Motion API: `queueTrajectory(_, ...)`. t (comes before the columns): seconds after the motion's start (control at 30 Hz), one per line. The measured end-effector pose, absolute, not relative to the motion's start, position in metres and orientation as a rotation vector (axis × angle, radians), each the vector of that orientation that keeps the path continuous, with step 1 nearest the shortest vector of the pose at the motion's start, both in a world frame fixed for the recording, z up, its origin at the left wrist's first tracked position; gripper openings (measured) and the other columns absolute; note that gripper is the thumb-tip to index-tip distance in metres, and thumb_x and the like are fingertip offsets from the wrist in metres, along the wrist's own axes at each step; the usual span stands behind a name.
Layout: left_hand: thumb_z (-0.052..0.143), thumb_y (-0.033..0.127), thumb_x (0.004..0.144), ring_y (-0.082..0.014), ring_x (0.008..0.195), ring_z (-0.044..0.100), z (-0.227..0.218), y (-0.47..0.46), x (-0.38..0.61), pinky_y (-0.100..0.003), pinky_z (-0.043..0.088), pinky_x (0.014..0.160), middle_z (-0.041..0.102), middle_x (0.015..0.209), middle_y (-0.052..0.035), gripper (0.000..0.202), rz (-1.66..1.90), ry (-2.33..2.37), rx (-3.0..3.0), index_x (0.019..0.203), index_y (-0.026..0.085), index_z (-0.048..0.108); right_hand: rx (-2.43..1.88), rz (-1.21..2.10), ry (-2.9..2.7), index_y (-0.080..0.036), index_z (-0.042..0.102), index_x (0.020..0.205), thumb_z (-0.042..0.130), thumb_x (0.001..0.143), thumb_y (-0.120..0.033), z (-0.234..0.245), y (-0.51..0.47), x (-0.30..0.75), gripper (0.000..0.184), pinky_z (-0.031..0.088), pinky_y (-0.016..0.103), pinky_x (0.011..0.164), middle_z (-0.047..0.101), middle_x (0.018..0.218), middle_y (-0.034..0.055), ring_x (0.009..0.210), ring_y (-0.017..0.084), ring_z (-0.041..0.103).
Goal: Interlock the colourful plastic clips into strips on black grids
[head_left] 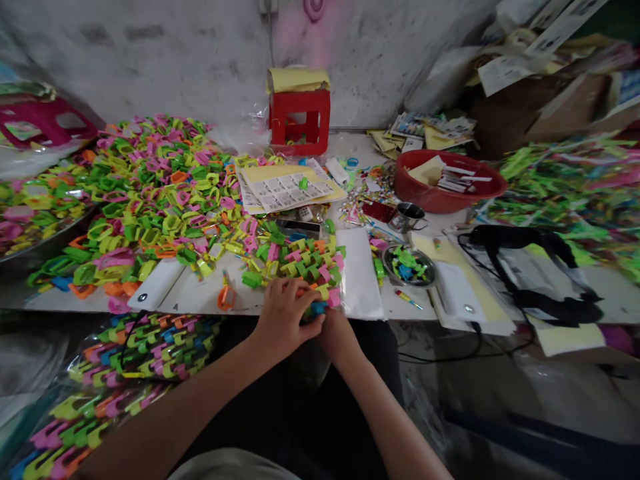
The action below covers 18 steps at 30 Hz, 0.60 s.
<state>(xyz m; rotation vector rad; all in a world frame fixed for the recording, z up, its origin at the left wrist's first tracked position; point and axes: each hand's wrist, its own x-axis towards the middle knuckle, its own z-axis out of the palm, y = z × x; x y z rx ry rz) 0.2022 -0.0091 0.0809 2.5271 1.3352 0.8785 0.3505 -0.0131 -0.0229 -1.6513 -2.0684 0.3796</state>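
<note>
Here, left hand (286,312), right hand (336,333) closed on clip bundle (305,263); long axis sideways, along table (200,295) edge.

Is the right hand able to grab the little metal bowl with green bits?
Probably yes. The right hand is close, and the metal bowl lies to its right with only a flat white sheet between. It is busy with linked clips, though.
</note>
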Motion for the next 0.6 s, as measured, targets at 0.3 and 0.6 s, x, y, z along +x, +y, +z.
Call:
queueTrajectory(0.3, 0.058, 0.027, 0.079, -0.0294, 0.102, 0.044, 0.083, -0.015, 0.207, -0.048, 0.039, 0.09, 0.054, 0.112, -0.0085, 0.035, 0.74, 1.423, 2.597, 0.114, 0.023, 0.06, -1.601, 0.402, -2.11, -0.016, 0.066, 0.105, 0.047, 0.079, -0.011, -0.006, -0.005, 0.348, 0.033, 0.051, 0.04, 0.079, 0.071, 0.093, 0.0146, 0.088, 0.028, 0.065)
queueTrajectory(0.6, 0.052, 0.034, 0.088, -0.0274, 0.097, 0.045, 0.085, -0.018, 0.211, -0.048, 0.041, 0.086, 0.054, 0.108, -0.0092, 0.029, 0.743, 1.468, 2.603, 0.113, 0.022, 0.058, -1.506, 0.506, -1.908, -0.015, 0.059, 0.109, 0.044, 0.086, -0.017, -0.002, -0.03, 0.356, 0.027, 0.053, 0.033, 0.072, 0.069, 0.094, 0.0116, 0.084, 0.022, 0.066)
